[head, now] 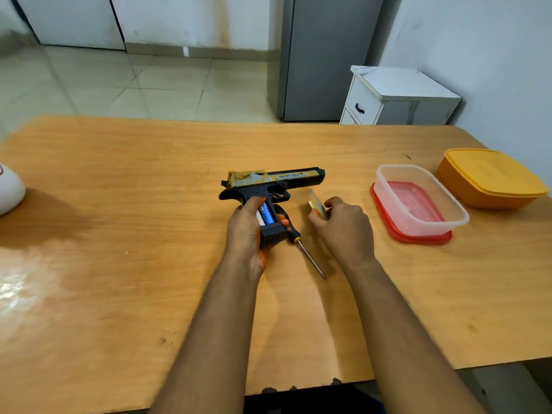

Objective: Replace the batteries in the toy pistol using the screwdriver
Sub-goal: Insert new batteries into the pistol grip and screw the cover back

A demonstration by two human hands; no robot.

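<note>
Toy pistol (270,186) lay on its side at the middle of the frame, on the wooden table (119,204), barrel pointing toward the right edge and grip pointing down toward the person. The grip's side was uncovered, and a blue battery (266,214) showed in the open compartment.

From the one head view, the left hand (246,227) was curled round the grip, thumb side over the compartment, holding the pistol steady against the table. The right hand (343,224), just right of the grip and apart from it, pinched a small, blurred, yellowish piece (317,206) in its fingertips; I took it for either the compartment cover or a battery, but the blur kept me from telling which. The screwdriver (301,246) lay loose on the table between the two hands, its dark handle touching the bottom of the grip and its thin shaft slanting toward the lower right.

At the right of the frame stood a clear tub (454,201) set on a red lid (388,222), and beyond it, nearer the upper right, a closed orange box (490,180). A white object (9,189) sat cut off at the left edge.

To my eye the job was in its battery-swapping step, with the compartment open and the tool set aside. The next move would call for seating or fitting the pinched piece squarely, while the left hand kept the pistol from rolling.
</note>
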